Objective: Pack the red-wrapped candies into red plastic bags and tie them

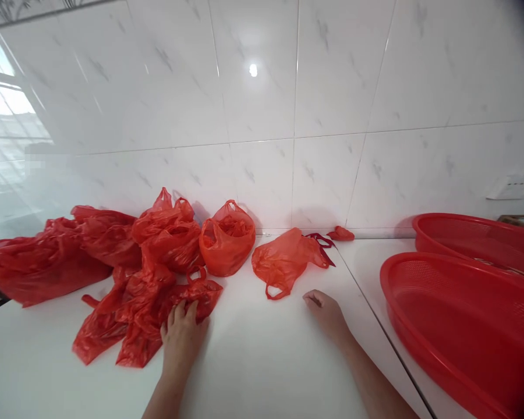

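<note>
Where a white tabletop (253, 372) meets the tiled wall, red containers line both ends; at the right, a red oval basket (454, 331) shows its perforated sides and smooth floor, with a second red basket (458, 230) behind it. Bulging red bags (74, 262) crowd the far left, their contents hidden by crumpled plastic; beside them an orange-red bag (229, 256) stands upright, handles up, with crumpled red plastic inside; a flatter, slack bag (279, 262) lies to its right. Nearer the person, a crumpled bag (209, 294) sits at the right end of the front pile, under the left hand (184, 334) — its fingers bent and slightly apart on the plastic, though I cannot tell whether they pinch it. The right hand (325, 314) is near the slack bag, fingers curled together; a small red bundle (342, 233) lies by the wall.
</note>
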{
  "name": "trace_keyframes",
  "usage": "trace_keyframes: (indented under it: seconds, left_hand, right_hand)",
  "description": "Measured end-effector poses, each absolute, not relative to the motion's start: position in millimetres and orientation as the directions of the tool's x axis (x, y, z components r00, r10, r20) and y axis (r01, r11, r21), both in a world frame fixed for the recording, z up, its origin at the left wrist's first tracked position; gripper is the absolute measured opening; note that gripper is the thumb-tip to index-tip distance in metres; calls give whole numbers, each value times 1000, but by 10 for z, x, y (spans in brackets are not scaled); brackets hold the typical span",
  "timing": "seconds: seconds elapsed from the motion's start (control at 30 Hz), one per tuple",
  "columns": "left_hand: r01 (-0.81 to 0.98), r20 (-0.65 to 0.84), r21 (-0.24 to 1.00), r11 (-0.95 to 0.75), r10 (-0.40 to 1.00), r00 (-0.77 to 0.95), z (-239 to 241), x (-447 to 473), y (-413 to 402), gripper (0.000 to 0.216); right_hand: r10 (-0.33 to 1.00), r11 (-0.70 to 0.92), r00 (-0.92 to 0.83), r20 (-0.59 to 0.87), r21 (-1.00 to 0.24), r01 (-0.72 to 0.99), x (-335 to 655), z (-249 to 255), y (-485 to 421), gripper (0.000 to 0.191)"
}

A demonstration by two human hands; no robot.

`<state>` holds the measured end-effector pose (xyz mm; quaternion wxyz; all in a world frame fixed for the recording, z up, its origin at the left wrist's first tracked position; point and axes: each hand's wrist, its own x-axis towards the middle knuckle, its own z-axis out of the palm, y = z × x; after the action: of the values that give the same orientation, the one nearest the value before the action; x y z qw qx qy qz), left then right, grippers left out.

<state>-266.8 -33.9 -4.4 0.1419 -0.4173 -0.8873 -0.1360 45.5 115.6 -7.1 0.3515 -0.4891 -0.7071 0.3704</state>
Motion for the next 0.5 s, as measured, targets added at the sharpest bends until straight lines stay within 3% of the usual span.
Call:
trace_keyframes:
  seconds: [0.1,0.2,0.37,0.5]
  left_hand:
    - [810,443,128,572,698,-563,-27,-2487,-321,44]
    - [915,508,100,391,771,-384,0,-2321,-266,40]
    - [977,381,206,48,916,-125,-43,-2099,-153,33]
    - [938,295,344,-49,954,-59,-104,-1890,-17,35]
  right_hand:
    - [953,242,-274,127,-863,443,459,-86,1170,24]
    - [953,233,-284,107,-859,455,477,-88,1178,25]
    - [954,223,-291,76,-829,513,529,-149,1224,31]
    - [953,238,-290,86,-804,544,534,-195,1258,33]
